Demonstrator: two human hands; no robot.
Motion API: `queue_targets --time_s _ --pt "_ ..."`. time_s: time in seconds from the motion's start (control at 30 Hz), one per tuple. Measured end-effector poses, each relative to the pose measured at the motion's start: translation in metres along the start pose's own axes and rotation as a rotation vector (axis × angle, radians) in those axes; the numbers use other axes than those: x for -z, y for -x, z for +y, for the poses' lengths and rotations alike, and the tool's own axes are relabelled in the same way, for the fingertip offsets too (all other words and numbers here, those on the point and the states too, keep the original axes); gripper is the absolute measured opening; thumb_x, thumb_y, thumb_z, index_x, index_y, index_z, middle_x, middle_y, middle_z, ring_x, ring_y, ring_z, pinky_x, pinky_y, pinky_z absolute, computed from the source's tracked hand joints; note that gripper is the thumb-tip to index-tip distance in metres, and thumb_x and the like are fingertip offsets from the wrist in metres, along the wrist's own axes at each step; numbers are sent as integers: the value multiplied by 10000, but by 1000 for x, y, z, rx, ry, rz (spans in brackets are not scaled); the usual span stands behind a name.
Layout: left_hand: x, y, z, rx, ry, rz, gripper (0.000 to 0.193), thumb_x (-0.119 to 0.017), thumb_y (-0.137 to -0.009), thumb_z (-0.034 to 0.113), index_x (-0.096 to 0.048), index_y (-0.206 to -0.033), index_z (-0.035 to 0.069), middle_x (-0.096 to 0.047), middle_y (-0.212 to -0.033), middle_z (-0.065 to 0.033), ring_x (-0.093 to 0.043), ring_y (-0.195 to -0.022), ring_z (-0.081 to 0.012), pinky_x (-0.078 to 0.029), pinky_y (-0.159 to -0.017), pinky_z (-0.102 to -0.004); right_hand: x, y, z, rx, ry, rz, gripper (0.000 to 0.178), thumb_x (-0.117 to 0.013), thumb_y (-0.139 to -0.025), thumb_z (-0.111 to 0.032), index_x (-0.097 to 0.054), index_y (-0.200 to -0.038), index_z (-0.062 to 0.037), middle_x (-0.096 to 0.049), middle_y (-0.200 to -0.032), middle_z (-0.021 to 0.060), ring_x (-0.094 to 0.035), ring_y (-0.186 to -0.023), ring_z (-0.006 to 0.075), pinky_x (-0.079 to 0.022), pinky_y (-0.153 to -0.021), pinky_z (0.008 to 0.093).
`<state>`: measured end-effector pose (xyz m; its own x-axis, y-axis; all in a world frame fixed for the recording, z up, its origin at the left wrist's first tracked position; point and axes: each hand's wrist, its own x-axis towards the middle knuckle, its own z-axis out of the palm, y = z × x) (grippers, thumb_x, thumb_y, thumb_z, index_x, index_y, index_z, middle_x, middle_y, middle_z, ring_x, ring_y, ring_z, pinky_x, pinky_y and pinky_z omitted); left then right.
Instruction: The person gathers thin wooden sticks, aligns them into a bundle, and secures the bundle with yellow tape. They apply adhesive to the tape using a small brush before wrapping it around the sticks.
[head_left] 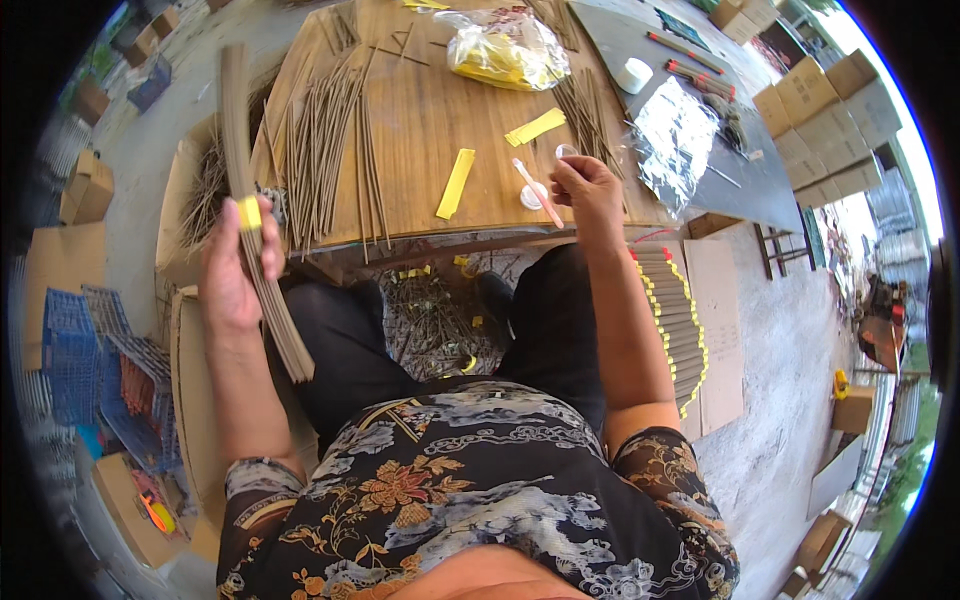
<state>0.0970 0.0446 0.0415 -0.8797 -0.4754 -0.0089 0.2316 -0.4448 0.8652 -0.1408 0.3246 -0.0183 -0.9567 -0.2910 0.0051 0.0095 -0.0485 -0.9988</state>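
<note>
My left hand is closed around a long bundle of thin brown sticks, which look like incense sticks. A yellow paper band wraps the bundle at my fingers, and its upper end is blurred. Over the table's near edge, my right hand is closed in a pinch; what its fingertips hold, if anything, cannot be made out. A small clear round piece shows just beyond those fingers. Close by, a pinkish, thin-handled brush-like stick lies across a small white cup.
Loose brown sticks cover the wooden table's left side. Yellow paper strips lie mid-table, below a clear plastic bag. Foil and a white jar sit at right. Banded bundles rest on cardboard beside my right arm.
</note>
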Motion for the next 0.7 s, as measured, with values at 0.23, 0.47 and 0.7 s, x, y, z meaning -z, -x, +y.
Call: queue_targets --time_s 0.23,0.47,0.7 --pt "4 -61 -9 -239 386 -146 325 -418 -915 285 -474 -1000 -24 -476 -841 -114 -437 -610 -144 -385 -522 -248 -51 -4 13 -77 213 -279 201 -600 -792 -142 -591 -885 36 -585 -713 46 -529 -586 90 -439 -520 211" --pt "39 -96 -42 -260 582 8 303 -470 -890 303 -518 -939 8 -554 -848 -142 -459 -627 -176 -382 -543 -268 -148 -43 55 13 657 -520 248 -628 -734 -226 -607 -814 8 -602 -688 112 -579 -623 184 -461 -579 309" --pt "59 -106 -46 -275 612 74 351 -437 -904 307 -505 -986 -27 -535 -974 -200 -466 -745 -201 -418 -655 -295 -211 -73 80 280 1074 -345 327 -641 -722 -327 -603 -767 -5 -597 -677 156 -592 -644 249 -458 -599 340"
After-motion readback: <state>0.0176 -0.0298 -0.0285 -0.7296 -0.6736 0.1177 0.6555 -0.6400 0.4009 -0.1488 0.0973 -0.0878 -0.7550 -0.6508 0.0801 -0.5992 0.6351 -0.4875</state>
